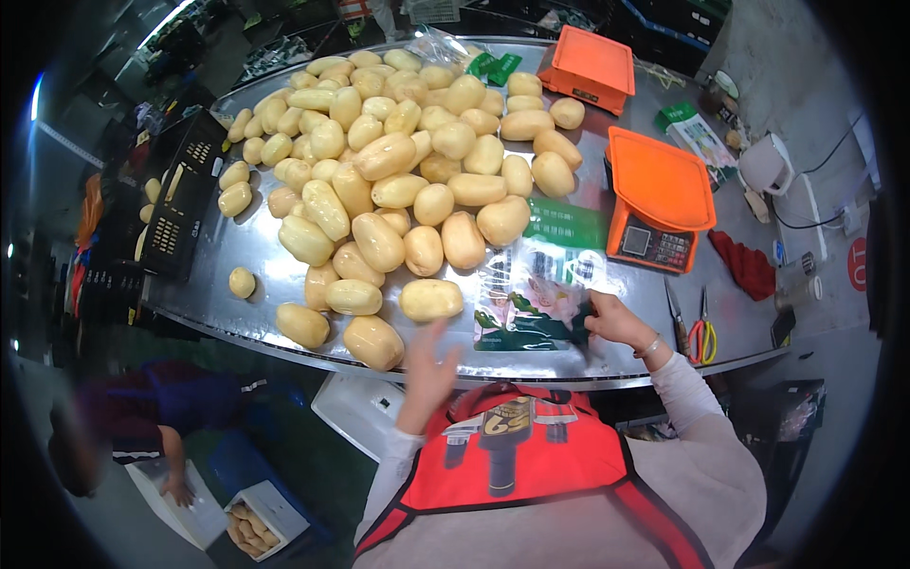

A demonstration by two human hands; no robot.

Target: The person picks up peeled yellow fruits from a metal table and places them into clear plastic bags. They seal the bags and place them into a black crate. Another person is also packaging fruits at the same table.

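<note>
A large heap of pale yellow lotus root pieces [379,156] covers the left and middle of a metal table [227,294]. My left hand [431,370], slightly blurred, is at the near edge with its fingers apart and nothing in it. One lotus root piece [431,300] lies just beyond its fingertips. My right hand [618,321] pinches the right edge of a printed plastic bag [531,308] with pink flowers and green bands. The bag lies flat on the table in front of me, right of the heap.
Two orange scales [661,180] [590,66] stand right of the heap. Scissors with yellow handles [702,339], a knife [678,318] and a dark red cloth [742,266] lie at the right. A black crate [185,194] is at the left. Another person [142,427] works below left.
</note>
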